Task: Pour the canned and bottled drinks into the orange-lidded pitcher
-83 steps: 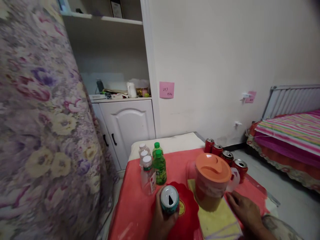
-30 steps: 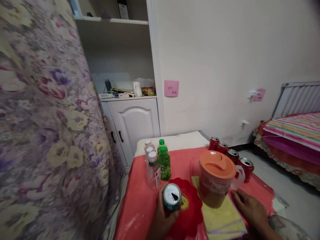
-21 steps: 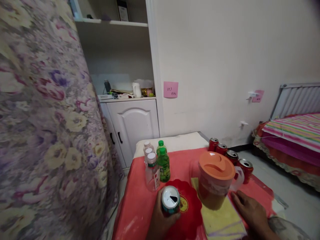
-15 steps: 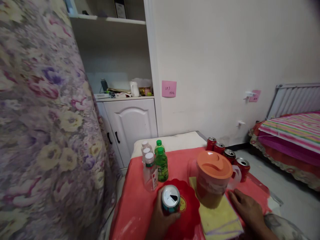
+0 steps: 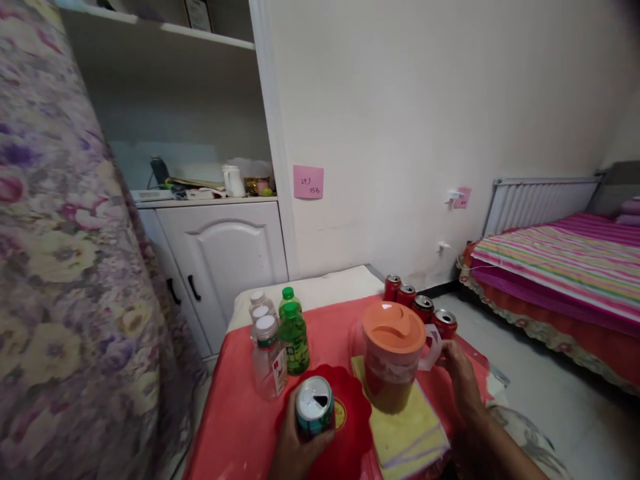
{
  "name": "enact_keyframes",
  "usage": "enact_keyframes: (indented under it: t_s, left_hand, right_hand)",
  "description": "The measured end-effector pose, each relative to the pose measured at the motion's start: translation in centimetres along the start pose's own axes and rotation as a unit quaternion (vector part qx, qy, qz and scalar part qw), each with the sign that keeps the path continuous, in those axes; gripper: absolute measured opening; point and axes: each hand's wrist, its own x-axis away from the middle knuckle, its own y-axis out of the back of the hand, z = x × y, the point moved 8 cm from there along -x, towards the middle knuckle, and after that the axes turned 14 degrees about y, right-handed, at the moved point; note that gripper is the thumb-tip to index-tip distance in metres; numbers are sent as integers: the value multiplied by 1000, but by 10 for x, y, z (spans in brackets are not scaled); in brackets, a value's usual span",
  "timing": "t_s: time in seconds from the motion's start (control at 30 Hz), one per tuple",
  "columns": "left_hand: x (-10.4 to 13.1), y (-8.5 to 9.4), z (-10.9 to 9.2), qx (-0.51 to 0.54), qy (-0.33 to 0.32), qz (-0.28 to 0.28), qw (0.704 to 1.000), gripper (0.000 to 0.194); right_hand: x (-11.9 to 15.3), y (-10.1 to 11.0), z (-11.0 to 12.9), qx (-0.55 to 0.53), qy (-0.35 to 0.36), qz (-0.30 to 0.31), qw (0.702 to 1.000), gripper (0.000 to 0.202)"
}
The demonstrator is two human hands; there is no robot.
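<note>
My left hand [image 5: 296, 445] is wrapped round an opened teal can [image 5: 315, 408], upright over a red scalloped plate [image 5: 357, 427]. My right hand [image 5: 459, 373] is beside the handle of a clear pitcher [image 5: 391, 373] with an orange lid [image 5: 394, 327]; its fingertips are at the handle's outer side, and whether they grip it I cannot tell. The pitcher holds brownish liquid and stands on a folded yellow cloth [image 5: 410, 437].
Clear white-capped bottles [image 5: 269, 363] and green bottles [image 5: 294, 340] stand on the red-covered table [image 5: 225, 407] at the left. Several red cans [image 5: 445, 324] line its right edge. A flowered curtain [image 5: 65, 267] hangs at the left; a bed [image 5: 550, 267] is at the right.
My right hand has risen from the cloth's right edge to the pitcher handle. The view has turned right, so things appear farther left. My left hand still holds the can.
</note>
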Motion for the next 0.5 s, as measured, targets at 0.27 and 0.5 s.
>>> enact_keyframes:
  t_s: [0.27,0.5]
  left_hand:
    - [2,8,-1,28,-22,-14,999,92]
    - [3,11,4,36,-28,-21,999,95]
  right_hand:
    - [-24,-30,27,-146,-12,-46,988,52]
    - [-21,-43,31,-206,-53,-27,977,63]
